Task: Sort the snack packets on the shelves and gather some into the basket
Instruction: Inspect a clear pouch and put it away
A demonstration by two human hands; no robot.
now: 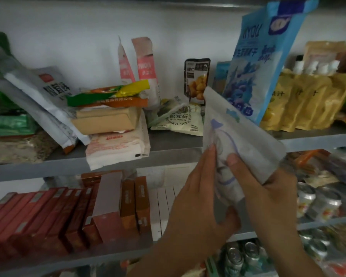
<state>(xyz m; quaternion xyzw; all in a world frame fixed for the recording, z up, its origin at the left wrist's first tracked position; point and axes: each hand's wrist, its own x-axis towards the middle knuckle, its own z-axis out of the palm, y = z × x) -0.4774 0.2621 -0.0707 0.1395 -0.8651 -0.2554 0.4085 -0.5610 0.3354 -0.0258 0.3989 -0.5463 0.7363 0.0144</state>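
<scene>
Head view of grey metal shelving stocked with snack packets. Both hands hold a white packet with blue print (242, 140) in the air in front of the right half of the upper shelf (168, 154), before the shelf's front edge and clear of it. The packet is tilted, with its top corner overlapping the foot of the tall blue packet (264, 66) that stands on the shelf behind.

- The left hand (196, 198) grips the packet's lower left part: fingertips lie on the face, and the thumb curls under the bottom end.
- The right hand (268, 196) pinches the lower right part, with the thumb pressed on the face and the fingers hidden behind.

On the upper shelf, from the left end:
- A large white packet (48, 92) leans on green packets (8, 124).
- Green, orange and yellow packets lie stacked on tan blocks (106, 120), which rest on a white bag with red print (116, 150) that overhangs the front edge.
- Two pink-and-white packets (144, 64) stand against the back wall.
- A pale flat packet (180, 120) lies near the middle.
- A dark nut packet (197, 80) stands behind it.
- Yellow spouted pouches (308, 98) stand in a row at the right end, beside the blue packet.

On the middle shelf (68, 260), red-brown boxes (48, 216) fill the left part, orange-brown boxes (136, 204) stand beside them, and cans (320, 200) sit to the right. More cans show below; their labels are too blurred to read.
</scene>
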